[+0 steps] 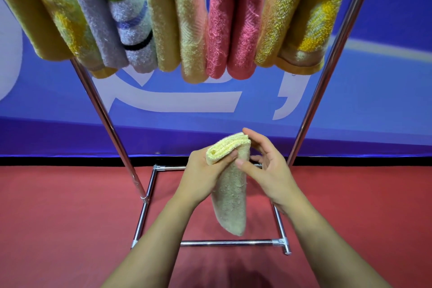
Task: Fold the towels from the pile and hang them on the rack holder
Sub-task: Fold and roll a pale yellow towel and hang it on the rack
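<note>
A pale yellow folded towel [231, 196] hangs down in front of me, above the rack's base. My left hand [205, 170] grips its folded upper end, thumb on top. My right hand [264, 166] is beside it with fingers loosely spread, fingertips touching the top fold and thumb against the towel's side. Several folded towels hang from the rack's top: yellow [53, 18], white striped [121, 18], yellow-peach [177, 21], pink [233, 18], and yellow-orange [301, 16]. The top bar itself is hidden by them.
The chrome rack has slanted posts, a left post [109, 124] and a right post [318, 100], and a square base frame [226, 242] on the red floor [58, 217]. A blue banner wall [362, 105] stands right behind the rack.
</note>
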### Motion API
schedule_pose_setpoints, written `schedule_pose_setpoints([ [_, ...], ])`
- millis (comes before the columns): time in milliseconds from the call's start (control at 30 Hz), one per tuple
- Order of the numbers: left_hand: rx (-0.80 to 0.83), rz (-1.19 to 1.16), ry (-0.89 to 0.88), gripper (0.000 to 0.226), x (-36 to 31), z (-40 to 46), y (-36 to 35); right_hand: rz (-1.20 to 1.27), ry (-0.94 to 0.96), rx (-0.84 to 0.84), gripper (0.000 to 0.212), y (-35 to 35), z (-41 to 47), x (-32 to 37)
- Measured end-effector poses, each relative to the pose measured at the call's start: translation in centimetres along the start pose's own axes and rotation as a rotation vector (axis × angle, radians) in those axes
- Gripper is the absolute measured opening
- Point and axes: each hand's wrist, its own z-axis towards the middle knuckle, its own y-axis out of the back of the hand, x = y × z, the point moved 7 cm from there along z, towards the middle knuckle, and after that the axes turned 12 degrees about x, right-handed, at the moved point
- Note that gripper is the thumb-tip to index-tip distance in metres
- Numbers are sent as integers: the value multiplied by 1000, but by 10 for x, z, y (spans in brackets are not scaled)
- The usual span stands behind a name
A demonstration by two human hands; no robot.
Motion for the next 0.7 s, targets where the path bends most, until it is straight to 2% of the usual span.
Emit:
schedule_pose_setpoints([
  [67, 55, -4, 13, 18, -3, -1, -3, -81, -50, 64, 81, -4, -1, -6],
  [100, 83, 9, 16, 19, -5, -1, -4, -62, -77, 78, 82, -6, -1, -9],
  [133, 108, 28, 18, 19, -7, -1, -6, -27, -102, 79, 76, -7, -1, -12],
  [233, 151, 70, 4, 18, -14, 0, -10, 18, -151, 56, 38, -12, -3, -19],
  [300, 135, 65, -11, 18, -21, 1, -7, 12, -193, 47, 26, -15, -5, -30],
  [600, 41, 46, -15, 11, -36, 6, 5, 107, -428, 14, 39, -44, -25, -106],
  [700, -55, 38, -31, 8, -42, 8, 15, 111, -491, 81, 30, -55, -37, -126],
])
